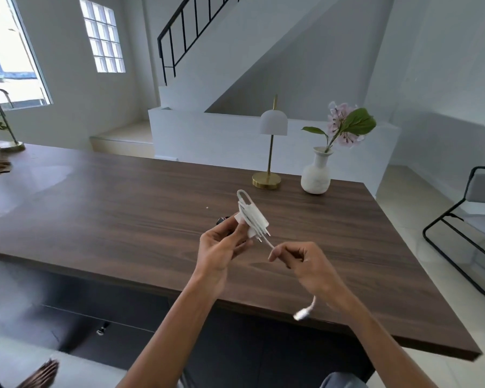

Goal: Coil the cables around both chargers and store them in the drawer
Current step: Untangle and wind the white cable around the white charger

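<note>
1. Winding is well under way on one charger: the left hand [221, 245] pinches the white charger [254, 219] above the dark wooden table [109, 219], with several turns of white cable [247, 211] already lying lengthwise round its body and a loop standing up past its top end.

2. The right hand [297, 261] is closed on the loose run of that cable just below the plug pins, fingers curled tight around it. The free tail comes out under the wrist and ends in a blurred connector [303, 315] hanging near the table's front edge.

3. From where I stand, only that short tail looks left to wrap on this charger; I would call this one most of the way coiled but not finished or tucked.

4. A small dark object [221, 219] peeps out just behind the left hand's fingers. It may be the second charger, but I cannot tell, as it is mostly hidden.

5. Under the table edge sits a dark drawer front [118, 329] with a small metal knob; it looks shut, and nothing has been stored yet as far as I can see.

6. No brand, label or writing is readable on the charger, the cable or anything nearby.
</note>
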`<state>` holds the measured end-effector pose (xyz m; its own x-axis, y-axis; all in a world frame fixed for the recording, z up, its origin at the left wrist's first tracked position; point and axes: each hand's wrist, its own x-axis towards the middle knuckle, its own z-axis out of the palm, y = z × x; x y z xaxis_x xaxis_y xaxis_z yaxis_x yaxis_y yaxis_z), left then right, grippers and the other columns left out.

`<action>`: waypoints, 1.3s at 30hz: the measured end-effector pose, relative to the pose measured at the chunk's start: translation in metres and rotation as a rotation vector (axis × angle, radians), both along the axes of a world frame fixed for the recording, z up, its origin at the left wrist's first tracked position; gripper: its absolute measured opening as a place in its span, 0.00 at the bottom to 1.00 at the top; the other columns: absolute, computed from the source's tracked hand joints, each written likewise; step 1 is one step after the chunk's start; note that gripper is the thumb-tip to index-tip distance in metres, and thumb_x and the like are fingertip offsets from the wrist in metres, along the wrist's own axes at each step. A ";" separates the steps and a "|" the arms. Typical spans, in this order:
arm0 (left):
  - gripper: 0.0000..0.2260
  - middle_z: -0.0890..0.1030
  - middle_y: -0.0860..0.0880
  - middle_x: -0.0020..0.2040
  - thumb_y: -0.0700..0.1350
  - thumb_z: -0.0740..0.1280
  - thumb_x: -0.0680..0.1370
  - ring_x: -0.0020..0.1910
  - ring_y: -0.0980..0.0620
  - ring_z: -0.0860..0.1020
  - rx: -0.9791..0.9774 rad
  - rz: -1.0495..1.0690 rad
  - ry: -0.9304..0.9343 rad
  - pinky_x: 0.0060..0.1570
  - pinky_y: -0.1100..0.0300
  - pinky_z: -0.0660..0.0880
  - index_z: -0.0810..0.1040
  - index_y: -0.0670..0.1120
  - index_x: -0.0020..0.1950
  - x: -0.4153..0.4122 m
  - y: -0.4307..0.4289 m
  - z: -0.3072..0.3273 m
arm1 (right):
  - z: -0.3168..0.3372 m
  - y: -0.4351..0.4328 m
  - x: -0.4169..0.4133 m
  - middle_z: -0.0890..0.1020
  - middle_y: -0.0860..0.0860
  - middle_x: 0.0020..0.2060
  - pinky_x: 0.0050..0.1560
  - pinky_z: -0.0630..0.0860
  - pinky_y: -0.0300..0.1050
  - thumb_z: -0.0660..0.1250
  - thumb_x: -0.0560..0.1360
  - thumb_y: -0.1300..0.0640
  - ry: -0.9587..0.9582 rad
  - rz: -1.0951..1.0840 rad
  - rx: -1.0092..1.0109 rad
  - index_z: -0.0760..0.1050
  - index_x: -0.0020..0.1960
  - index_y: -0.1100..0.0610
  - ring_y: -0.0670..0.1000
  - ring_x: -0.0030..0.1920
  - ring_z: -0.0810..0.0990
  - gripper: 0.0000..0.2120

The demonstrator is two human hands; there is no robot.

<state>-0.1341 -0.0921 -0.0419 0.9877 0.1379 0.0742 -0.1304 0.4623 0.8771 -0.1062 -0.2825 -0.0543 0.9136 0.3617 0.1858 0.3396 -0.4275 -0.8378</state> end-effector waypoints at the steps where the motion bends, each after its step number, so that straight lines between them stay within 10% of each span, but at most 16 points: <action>1: 0.13 0.88 0.44 0.51 0.44 0.73 0.74 0.48 0.51 0.86 0.008 0.035 0.012 0.41 0.65 0.82 0.85 0.45 0.58 0.003 -0.001 -0.003 | -0.005 -0.001 -0.004 0.83 0.43 0.32 0.40 0.75 0.36 0.67 0.80 0.52 -0.034 -0.003 -0.044 0.85 0.45 0.47 0.43 0.34 0.79 0.09; 4: 0.11 0.88 0.44 0.49 0.41 0.74 0.76 0.47 0.50 0.87 0.107 0.120 0.021 0.41 0.64 0.82 0.85 0.45 0.58 0.006 -0.007 -0.012 | -0.010 -0.005 -0.016 0.85 0.50 0.36 0.46 0.80 0.56 0.66 0.80 0.49 -0.108 -0.028 -0.166 0.84 0.46 0.42 0.56 0.38 0.82 0.08; 9: 0.14 0.88 0.45 0.49 0.40 0.76 0.75 0.46 0.49 0.88 0.288 0.190 -0.048 0.43 0.59 0.84 0.84 0.44 0.60 0.011 -0.019 -0.027 | 0.015 -0.018 -0.024 0.81 0.51 0.29 0.31 0.72 0.44 0.65 0.81 0.50 -0.161 -0.014 -0.373 0.83 0.47 0.44 0.46 0.25 0.71 0.09; 14: 0.15 0.84 0.53 0.49 0.41 0.77 0.73 0.47 0.54 0.86 0.625 0.290 -0.233 0.48 0.61 0.83 0.84 0.60 0.53 0.018 -0.027 -0.042 | 0.036 -0.026 -0.017 0.84 0.46 0.33 0.41 0.81 0.45 0.65 0.80 0.49 -0.204 -0.039 -0.508 0.82 0.49 0.43 0.46 0.32 0.81 0.07; 24: 0.19 0.81 0.57 0.53 0.39 0.76 0.74 0.51 0.57 0.82 1.021 0.300 -0.310 0.47 0.57 0.84 0.83 0.49 0.64 0.028 -0.024 -0.080 | 0.017 -0.056 -0.005 0.87 0.56 0.50 0.54 0.80 0.42 0.64 0.82 0.60 0.438 0.259 0.062 0.82 0.57 0.59 0.54 0.54 0.85 0.10; 39: 0.20 0.81 0.55 0.62 0.37 0.74 0.75 0.55 0.54 0.82 1.415 0.360 -0.568 0.38 0.53 0.82 0.78 0.50 0.64 0.025 -0.029 -0.094 | -0.023 -0.065 0.005 0.85 0.62 0.41 0.45 0.83 0.43 0.76 0.71 0.53 0.453 0.190 0.464 0.82 0.49 0.60 0.60 0.49 0.86 0.12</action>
